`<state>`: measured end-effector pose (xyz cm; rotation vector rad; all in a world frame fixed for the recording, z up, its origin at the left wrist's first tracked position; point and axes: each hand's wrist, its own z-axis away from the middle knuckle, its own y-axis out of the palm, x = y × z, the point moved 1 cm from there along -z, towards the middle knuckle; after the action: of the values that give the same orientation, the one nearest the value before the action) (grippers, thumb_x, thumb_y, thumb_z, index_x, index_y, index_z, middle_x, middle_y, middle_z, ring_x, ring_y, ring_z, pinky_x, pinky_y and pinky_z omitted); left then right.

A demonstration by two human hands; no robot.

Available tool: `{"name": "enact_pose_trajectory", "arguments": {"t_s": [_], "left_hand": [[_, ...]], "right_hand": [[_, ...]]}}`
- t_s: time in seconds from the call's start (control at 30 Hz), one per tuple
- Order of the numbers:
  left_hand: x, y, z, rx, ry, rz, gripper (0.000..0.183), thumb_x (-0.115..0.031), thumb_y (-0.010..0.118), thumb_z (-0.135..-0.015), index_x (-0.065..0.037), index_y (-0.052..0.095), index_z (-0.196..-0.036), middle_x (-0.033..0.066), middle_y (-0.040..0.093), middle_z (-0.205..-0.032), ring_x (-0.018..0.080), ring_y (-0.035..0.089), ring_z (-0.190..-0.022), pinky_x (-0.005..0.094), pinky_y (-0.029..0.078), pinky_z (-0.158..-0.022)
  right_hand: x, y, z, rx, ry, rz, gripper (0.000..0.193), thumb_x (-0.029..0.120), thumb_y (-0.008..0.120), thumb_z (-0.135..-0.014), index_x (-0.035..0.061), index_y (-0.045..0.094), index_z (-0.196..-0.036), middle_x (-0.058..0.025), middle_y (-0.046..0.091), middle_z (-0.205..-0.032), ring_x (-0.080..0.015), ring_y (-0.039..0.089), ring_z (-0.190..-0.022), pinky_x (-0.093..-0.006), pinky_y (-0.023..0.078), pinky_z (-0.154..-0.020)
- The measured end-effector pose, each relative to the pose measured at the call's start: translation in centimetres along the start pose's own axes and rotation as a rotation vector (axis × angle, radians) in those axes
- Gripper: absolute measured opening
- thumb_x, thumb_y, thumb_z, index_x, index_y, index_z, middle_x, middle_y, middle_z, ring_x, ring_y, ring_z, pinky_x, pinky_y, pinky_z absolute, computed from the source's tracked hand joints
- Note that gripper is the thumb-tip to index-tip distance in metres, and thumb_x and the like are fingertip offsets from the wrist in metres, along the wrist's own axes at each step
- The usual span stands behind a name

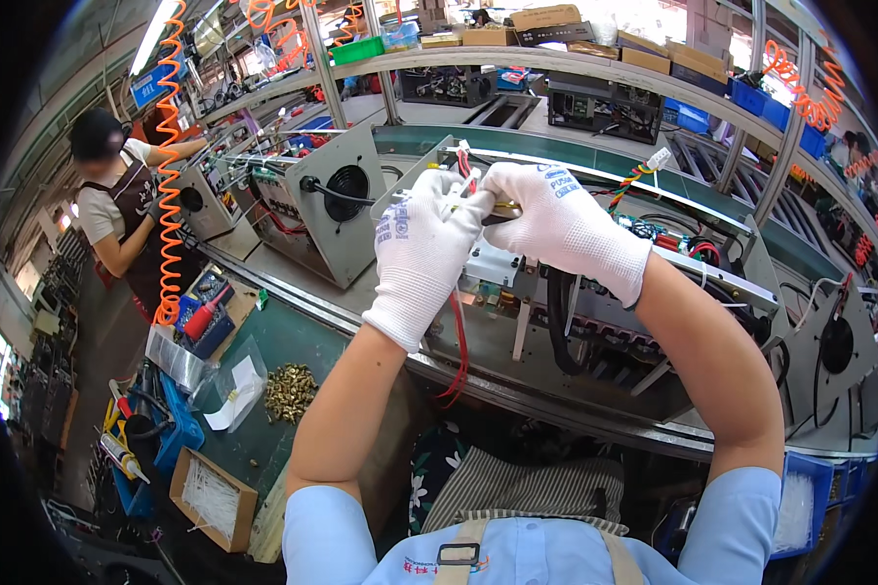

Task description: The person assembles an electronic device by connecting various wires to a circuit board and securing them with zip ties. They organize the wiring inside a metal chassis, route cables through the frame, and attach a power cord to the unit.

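Head view: red wires (461, 343) apparently pass beneath the left hand (427, 219).

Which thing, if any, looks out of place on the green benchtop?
The brass parts: they lie in a loose heap on the green benchtop, which looks odd because the white strips nearby have a box. It may be deliberate.
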<state>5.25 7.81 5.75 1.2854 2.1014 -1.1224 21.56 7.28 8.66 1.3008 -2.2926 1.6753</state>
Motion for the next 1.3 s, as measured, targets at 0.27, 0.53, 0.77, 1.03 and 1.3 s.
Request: {"name": "enact_pose_trajectory", "arguments": {"t_s": [0.27, 0.53, 0.77, 1.03, 1.3], "left_hand": [[0.6, 0.3, -0.5, 0.065, -0.163, 0.506, 0.013, -0.012, 0.067, -0.092, -0.001, 0.069, -0.096, -0.0050, 0.054, -0.062, 0.0006, 0.043, -0.050, 0.0192, 0.033, -0.045], [1.7, -2.8, 3.7, 0.187, -0.175, 0.700, 0.010, -0.010, 0.061, -0.097, -0.003, 0.068, -0.097, -0.0043, 0.059, -0.072, -0.0011, 0.037, -0.050, 0.0169, 0.027, -0.044], [0.2, -2.1, 1.2, 0.188, -0.047, 0.733, 0.016, -0.020, 0.055, -0.102, -0.005, 0.061, -0.100, -0.0023, 0.062, -0.086, -0.0017, 0.036, -0.050, 0.0164, 0.027, -0.044], [1.5, 0.9, 2.6, 0.085, -0.103, 0.919, 0.011, -0.015, 0.053, -0.102, -0.006, 0.054, -0.095, -0.0019, 0.053, -0.067, 0.0015, 0.040, -0.050, 0.0187, 0.030, -0.042], [2.8, -1.2, 4.0, 0.187, -0.129, 0.752, 0.029, -0.030, 0.047, -0.105, -0.004, 0.059, -0.110, 0.0009, 0.056, -0.064, 0.0012, 0.038, -0.044, 0.0193, 0.025, -0.037]], "right_hand": [[1.0, -0.6, 0.0, 0.018, 0.075, -0.056, 0.033, 0.015, 0.076, -0.075, -0.0018, 0.063, -0.101, -0.0140, 0.066, -0.099, -0.0227, 0.065, -0.095, -0.0329, 0.049, -0.088], [0.1, -0.5, -0.1, 0.055, 0.104, -0.102, 0.039, 0.019, 0.078, -0.076, -0.0034, 0.063, -0.105, -0.0165, 0.069, -0.103, -0.0263, 0.066, -0.099, -0.0332, 0.050, -0.088], [0.4, 0.0, 2.2, -0.034, -0.017, 0.345, 0.035, 0.026, 0.062, -0.088, 0.0049, 0.058, -0.115, -0.0198, 0.068, -0.102, -0.0359, 0.065, -0.101, -0.0441, 0.051, -0.086], [0.1, 0.5, 2.5, -0.089, -0.221, 0.477, 0.015, 0.015, 0.052, -0.091, 0.0007, 0.056, -0.095, -0.0183, 0.065, -0.088, -0.0357, 0.067, -0.086, -0.0450, 0.053, -0.073], [0.3, 0.7, 4.3, -0.173, -0.233, 0.521, 0.060, 0.025, 0.069, -0.083, -0.0004, 0.050, -0.133, -0.0204, 0.058, -0.130, -0.0391, 0.058, -0.111, -0.0448, 0.046, -0.095]]}}
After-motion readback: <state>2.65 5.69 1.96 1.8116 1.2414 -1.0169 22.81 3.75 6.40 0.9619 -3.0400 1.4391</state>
